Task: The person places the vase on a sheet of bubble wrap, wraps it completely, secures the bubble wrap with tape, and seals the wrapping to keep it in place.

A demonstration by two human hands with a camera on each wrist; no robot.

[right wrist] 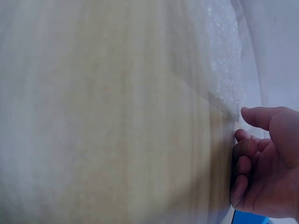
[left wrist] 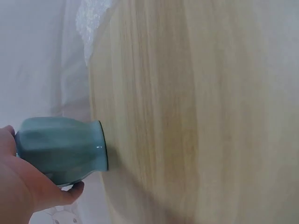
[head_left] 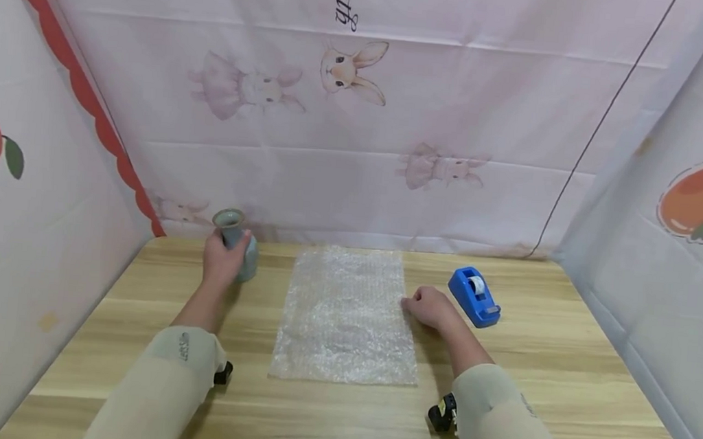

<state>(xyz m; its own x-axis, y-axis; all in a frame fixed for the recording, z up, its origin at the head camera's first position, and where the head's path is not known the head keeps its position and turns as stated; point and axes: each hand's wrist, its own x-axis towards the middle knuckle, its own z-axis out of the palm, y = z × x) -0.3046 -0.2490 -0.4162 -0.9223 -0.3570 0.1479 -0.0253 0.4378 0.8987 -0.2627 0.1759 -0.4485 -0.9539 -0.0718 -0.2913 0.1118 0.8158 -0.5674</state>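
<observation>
Left grip [head_left: 219, 265]: fingers curled round the vase [head_left: 250, 260]
Vase: blue-green, mouth up, left of the bubble wrap [head_left: 347, 315]
Right grip [head_left: 434, 307]: loosely curled, grasping nothing, at the bubble wrap's right edge
Bubble wrap: flat on the wood-grain surface [head_left: 323, 424]
Tape dispenser [head_left: 474, 299]: right of the bubble wrap
Rabbit-print cloth [head_left: 341, 194]: behind the bubble wrap

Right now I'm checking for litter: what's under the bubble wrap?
The bubble wrap sheet lies on the wooden tabletop; its cloudy plastic blurs the covered patch, so whether anything thin lies beneath is unclear.
</observation>
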